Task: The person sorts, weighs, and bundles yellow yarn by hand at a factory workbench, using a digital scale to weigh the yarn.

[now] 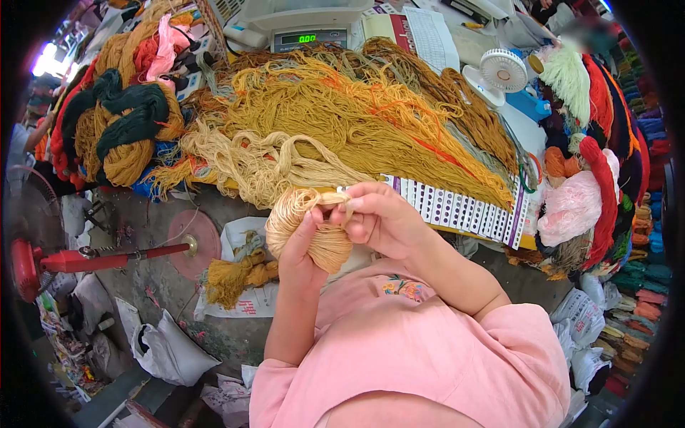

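Note:
A thick, glossy cream yarn skein (334, 248) is held in front of my chest, near the table's front edge. My left hand (302, 246) is wrapped round it, the thumb lying along its side. At the skein's upper end my right hand (385, 217) pinches a narrow twist of the same yarn between thumb and fingers. Just behind lie loose cream strands (250, 160) in wavy hanks. Beyond them, a broad heap of mustard yarn (321, 118) covers the tabletop. White cards with rows of dark dots (457, 210) line the front edge beside my right hand.
A scale (310, 39) reading 0.00 stands at the back under a clear tub. To its right are papers (432, 39) and a small white fan (503, 70). Dark green hanks (132, 110) hang left; pink yarn (571, 207) lies right. A red floor fan (107, 262) stands lower left.

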`<state>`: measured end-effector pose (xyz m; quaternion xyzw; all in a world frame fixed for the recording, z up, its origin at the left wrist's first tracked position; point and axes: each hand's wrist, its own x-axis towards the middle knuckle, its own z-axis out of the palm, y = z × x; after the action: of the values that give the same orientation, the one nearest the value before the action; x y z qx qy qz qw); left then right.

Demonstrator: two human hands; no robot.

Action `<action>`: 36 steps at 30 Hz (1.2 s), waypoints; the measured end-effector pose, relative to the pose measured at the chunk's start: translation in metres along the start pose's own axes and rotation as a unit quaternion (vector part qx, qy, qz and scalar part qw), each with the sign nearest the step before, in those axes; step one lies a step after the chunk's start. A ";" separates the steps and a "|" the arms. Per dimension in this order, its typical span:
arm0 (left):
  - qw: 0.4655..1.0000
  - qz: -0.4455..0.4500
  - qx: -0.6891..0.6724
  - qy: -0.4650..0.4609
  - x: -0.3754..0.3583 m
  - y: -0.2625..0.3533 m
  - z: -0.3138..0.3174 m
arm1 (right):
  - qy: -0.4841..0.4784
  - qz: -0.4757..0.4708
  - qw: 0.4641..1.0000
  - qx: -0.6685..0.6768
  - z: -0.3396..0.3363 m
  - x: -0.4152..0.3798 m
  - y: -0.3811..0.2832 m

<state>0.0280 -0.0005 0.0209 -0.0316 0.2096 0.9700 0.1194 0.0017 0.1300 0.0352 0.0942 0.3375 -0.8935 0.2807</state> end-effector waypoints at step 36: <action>0.787 0.175 -0.121 0.579 -0.245 0.074 -0.284 | -0.008 -0.289 0.853 -0.435 0.116 0.234 -0.441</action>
<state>0.2502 -0.2368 -0.1807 -0.5637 0.1225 0.7917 -0.2009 -0.4381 0.2221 0.2812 -0.1465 0.7012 -0.6973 0.0253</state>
